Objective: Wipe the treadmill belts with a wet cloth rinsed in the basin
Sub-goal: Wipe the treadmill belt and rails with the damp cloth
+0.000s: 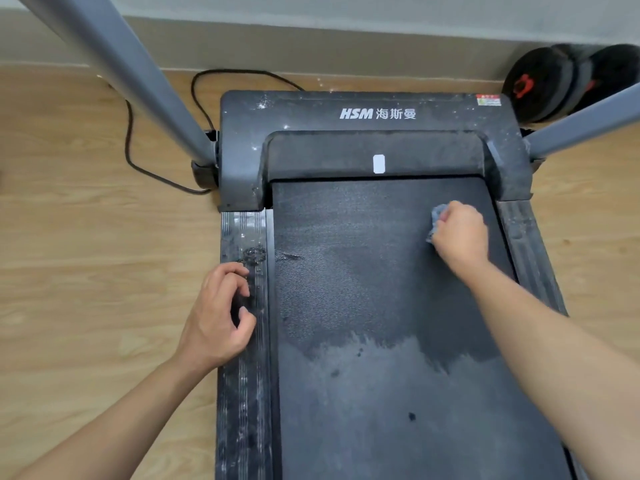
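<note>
Grip of the right hand [462, 237] is clamped round a crumpled blue cloth [437, 216], pressed on the treadmill belt [363, 271] near its 1 o'clock corner. The left hand [216, 313] holds nothing; its fingers are loosely curled and apart, resting on the dusty side rail [242, 233] at 9 o'clock. The belt looks darker around its middle and grey toward 6 o'clock. A black cable [130, 133] lies on the wooden floor [86, 237] at 10 o'clock, and weight plates [554, 81] sit at 2 o'clock.

Wooden floor [86, 237] bearing the treadmill [311, 112], a black cable [127, 133] and dumbbells [540, 84].
</note>
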Demonstrator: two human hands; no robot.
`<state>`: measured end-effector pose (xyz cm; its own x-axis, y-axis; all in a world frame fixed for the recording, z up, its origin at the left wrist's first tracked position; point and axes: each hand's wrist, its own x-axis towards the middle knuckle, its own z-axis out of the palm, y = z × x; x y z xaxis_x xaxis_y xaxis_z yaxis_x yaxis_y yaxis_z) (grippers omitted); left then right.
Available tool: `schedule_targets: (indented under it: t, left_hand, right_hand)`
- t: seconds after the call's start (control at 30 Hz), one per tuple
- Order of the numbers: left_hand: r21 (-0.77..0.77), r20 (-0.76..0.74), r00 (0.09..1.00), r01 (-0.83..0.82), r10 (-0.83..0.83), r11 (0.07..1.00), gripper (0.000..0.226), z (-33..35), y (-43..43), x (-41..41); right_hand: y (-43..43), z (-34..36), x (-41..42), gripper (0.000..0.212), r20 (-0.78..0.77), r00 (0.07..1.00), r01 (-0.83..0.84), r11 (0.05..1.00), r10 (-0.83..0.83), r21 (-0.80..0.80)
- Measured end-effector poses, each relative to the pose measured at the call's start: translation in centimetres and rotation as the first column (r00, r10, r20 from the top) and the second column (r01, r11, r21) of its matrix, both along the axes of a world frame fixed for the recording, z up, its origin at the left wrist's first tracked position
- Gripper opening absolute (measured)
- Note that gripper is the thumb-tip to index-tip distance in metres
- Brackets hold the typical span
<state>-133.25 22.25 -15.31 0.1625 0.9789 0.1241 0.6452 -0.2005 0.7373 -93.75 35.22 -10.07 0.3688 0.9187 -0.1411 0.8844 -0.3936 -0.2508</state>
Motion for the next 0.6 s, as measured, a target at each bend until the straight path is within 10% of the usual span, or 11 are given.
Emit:
schedule_targets:
  t: [0.3,0.6]
  left_hand:
    - [0.0,-0.014,0.998,-0.055,0.055,0.998,0.019,-0.2,-0.8,-0.6]
    - [-0.039,-0.097,0.995,-0.02,0.016,0.999,0.026,-0.2,-2.0,-0.8]
  right_hand:
    - [-4.9,-2.9,-24.5,0.005,-0.34,0.856,-0.394,0.917,0.389,0.058]
    - [-5.0,-3.2,-8.5,0.015,-0.105,0.91,-0.406,0.913,0.401,-0.031]
